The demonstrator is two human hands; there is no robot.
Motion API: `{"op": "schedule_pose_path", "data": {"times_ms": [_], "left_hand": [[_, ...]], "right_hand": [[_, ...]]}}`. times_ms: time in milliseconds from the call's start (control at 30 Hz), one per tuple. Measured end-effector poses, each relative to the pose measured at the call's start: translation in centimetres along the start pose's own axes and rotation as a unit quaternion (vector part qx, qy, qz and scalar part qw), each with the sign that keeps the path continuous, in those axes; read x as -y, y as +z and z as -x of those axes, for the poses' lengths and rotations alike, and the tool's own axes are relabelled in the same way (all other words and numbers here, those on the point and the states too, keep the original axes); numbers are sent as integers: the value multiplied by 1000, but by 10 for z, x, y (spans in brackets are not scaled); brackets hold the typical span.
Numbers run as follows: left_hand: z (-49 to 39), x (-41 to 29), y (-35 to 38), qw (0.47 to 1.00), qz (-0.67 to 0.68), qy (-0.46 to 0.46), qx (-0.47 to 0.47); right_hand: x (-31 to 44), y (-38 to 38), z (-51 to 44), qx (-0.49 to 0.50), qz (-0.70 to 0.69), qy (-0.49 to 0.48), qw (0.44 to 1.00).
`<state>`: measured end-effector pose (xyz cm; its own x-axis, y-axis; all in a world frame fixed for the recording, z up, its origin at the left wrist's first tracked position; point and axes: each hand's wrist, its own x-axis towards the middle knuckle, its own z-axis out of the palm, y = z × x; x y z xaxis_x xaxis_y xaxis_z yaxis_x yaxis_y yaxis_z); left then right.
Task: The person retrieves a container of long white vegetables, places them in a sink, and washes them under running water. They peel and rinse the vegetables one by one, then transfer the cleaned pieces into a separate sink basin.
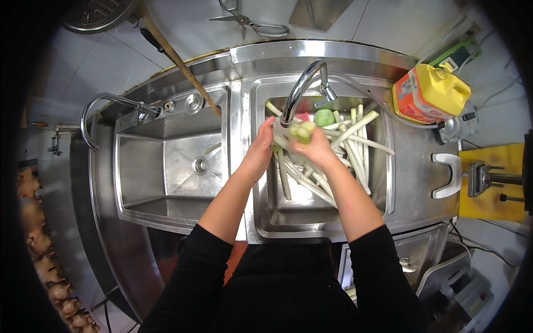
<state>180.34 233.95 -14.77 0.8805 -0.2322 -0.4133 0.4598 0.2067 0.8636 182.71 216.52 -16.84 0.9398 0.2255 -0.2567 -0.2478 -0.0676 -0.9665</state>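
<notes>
My right hand (pixel 313 146) grips a pale green vegetable (pixel 303 131) under the curved spout of the chrome faucet (pixel 306 85); motion blurs its shape. Close to the spout's left side, my left hand (pixel 261 147) has its fingers extended and palm turned inward, apparently holding nothing. Beneath both hands, many long white stalks, likely leeks or large scallions (pixel 354 154), lie criss-crossed in the right stainless steel sink basin (pixel 287 218). Some stalks lean over its right rim. A round green object (pixel 324 118) and a partly hidden pink-red item (pixel 302 116) sit behind them.
The left basin (pixel 187 177) has its own faucet (pixel 93 108), a drain and a wooden handle (pixel 179 62) leaning in. A yellow jug (pixel 431 93) stands on the right ledge, beside a clamp-like metal device (pixel 479 179). Scissors (pixel 250 21) hang on the wall.
</notes>
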Motion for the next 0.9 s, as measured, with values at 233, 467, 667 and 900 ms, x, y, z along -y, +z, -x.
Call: {"op": "schedule_pose_path", "data": {"times_ms": [233,467,667,900], "left_hand": [[32,47,-35,977,69,-198,-35],[20,56,14,981,-127,-128,70],[-12,67,81,914,-285,39,288],[-7,38,84,967,-88,119,209]], "right_hand": [[6,-63,107,-151,-404,-210,878],[5,-102,172,-146,-470,-263,830],[9,-60,177,-126,-403,-246,873],[-1,-45,194,-225,-319,-197,899]]}}
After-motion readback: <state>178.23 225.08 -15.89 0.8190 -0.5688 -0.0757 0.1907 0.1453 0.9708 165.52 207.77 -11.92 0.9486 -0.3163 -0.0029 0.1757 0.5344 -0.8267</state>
